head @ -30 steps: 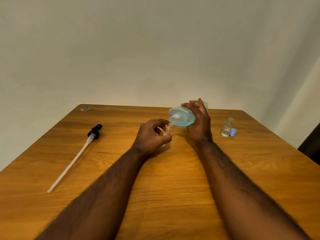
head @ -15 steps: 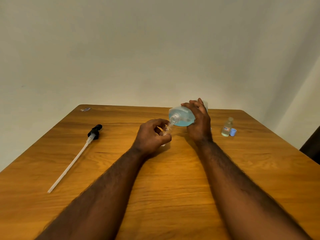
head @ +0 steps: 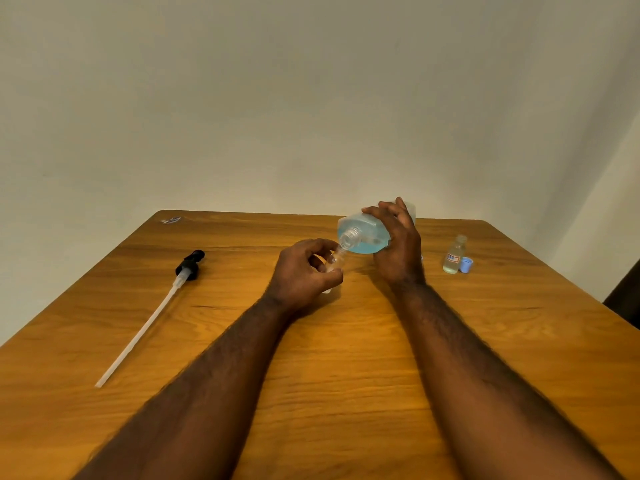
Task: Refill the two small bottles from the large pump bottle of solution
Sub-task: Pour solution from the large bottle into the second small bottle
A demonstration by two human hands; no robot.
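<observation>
1. Left grip [head: 304, 275]: fingers and thumb curl round a small clear bottle [head: 334, 262]. The bottle is held tilted just above the worktop [head: 346, 358], its neck pointing up and away.
2. Right grip [head: 398, 247]: wraps the large bottle [head: 363, 245] from its right side, with the fingers over the top. The bottle is tipped almost onto its side.
3. Large bottle, detail: the open threaded neck faces left and toward the camera and meets the mouth of the small clear bottle. Blue liquid pools in the lower part of the body. Whether liquid is passing between the two cannot be told.
4. Second small bottle [head: 454, 256]: stands upright on the worktop to the right of the right grip, apart from it. It is open-necked, holds pale liquid and carries a small label.
5. Blue cap [head: 466, 265]: lies on the worktop just beside the second small bottle, on its right. Whether they touch cannot be told.
6. Pump [head: 149, 320]: a black head on a long white tube, lying flat on the left of the worktop, well apart from both grips. The head is at the far end.
7. Sticker [head: 171, 220]: sits at the far left corner of the worktop.
8. Worktop: wood grain, with both bare forearms reaching across it.
9. Wall [head: 311, 98]: plain and pale, behind the worktop.
</observation>
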